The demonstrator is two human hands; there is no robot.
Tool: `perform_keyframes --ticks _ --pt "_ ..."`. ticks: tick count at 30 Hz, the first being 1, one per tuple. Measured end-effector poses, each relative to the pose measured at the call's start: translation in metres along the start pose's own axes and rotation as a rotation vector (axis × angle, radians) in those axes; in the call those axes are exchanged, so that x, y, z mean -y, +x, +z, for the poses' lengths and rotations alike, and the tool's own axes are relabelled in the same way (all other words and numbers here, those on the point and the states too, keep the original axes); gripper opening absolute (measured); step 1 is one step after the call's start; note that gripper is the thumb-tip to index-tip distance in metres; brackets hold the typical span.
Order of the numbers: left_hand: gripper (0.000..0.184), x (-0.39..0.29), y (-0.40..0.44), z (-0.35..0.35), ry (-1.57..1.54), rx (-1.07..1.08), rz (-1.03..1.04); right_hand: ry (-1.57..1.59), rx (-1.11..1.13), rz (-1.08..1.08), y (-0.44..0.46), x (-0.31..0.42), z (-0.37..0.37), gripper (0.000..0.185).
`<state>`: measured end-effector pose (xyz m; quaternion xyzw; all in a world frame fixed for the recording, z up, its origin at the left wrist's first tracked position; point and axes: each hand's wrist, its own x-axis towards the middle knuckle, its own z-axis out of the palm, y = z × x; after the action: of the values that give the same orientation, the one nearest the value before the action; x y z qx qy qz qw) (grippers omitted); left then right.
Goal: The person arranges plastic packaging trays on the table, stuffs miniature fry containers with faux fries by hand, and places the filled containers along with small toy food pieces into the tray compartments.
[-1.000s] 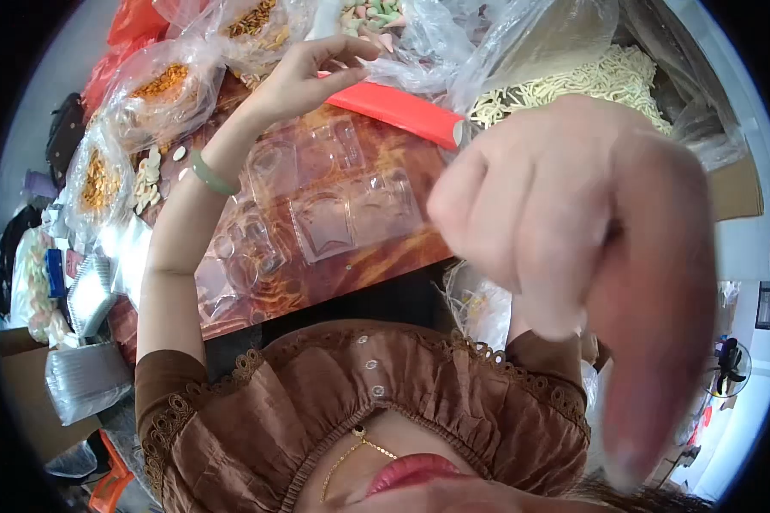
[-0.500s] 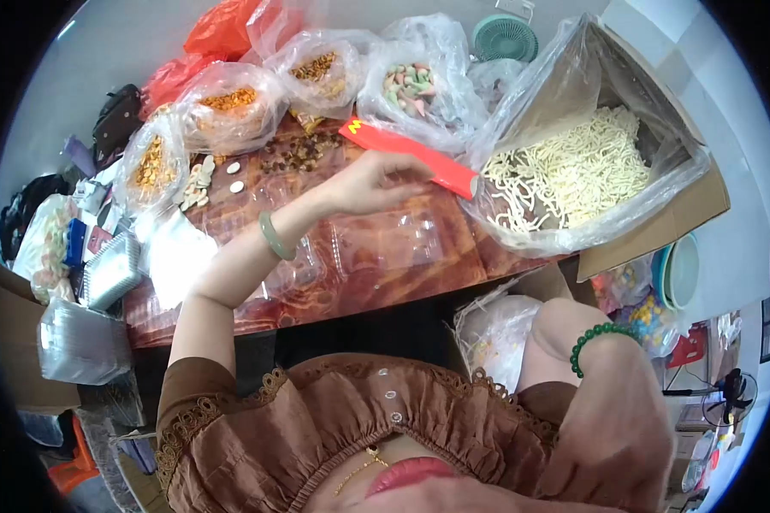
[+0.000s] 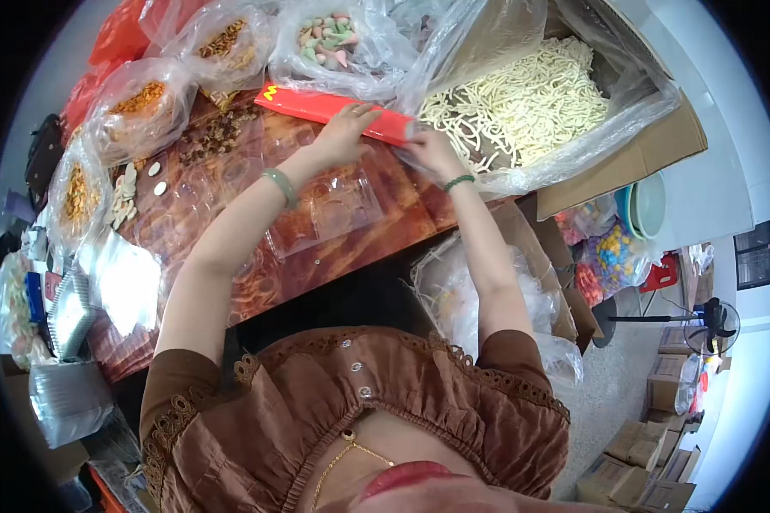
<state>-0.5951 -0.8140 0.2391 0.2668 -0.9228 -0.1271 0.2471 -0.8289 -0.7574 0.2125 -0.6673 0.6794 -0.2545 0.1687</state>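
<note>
A long flat red packet point(image 3: 316, 106) with a yellow mark lies across the back of the patterned table point(image 3: 402, 201). My left hand point(image 3: 347, 135), with a pale green bangle on its wrist, rests at the packet's near edge, fingers spread over it. At the packet's right end, my right hand point(image 3: 436, 154) has its fingers closed on the open end; a green bead bracelet circles that wrist. Clear plastic trays point(image 3: 334, 209) lie in front of my left hand. Beside my right hand is a lined carton of pale noodle-like strands point(image 3: 535, 107).
Open bags of orange snacks point(image 3: 141, 101) and pastel candies point(image 3: 327, 41) line the back. White sheets point(image 3: 127, 286) and stacked clear containers point(image 3: 70, 402) are at the left. An open box point(image 3: 543, 291) stands below the table's right edge; a fan point(image 3: 712, 327) is farther right.
My right hand has come down from near the camera and forward to the packet's right end, closing on it. My left hand stays by the packet. The view has shifted.
</note>
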Motion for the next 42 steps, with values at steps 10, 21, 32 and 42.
perform_keyframes --ticks 10,21,32,42 --pt "0.089 0.004 0.078 0.032 0.167 0.267 -0.004 0.063 0.051 -0.279 0.006 0.004 -0.019 0.018" --pt "0.081 0.016 0.081 0.043 0.155 0.14 0.012 0.065 0.03 -0.204 0.004 -0.023 -0.051 0.017" --pt "0.06 -0.026 0.092 0.015 -1.172 0.035 -0.396 -0.062 0.019 -0.389 -0.003 0.024 -0.129 0.016" --pt "0.038 -0.042 0.063 0.052 -1.561 0.079 -0.643 -0.494 -0.048 -0.147 -0.046 -0.047 -0.103 0.026"
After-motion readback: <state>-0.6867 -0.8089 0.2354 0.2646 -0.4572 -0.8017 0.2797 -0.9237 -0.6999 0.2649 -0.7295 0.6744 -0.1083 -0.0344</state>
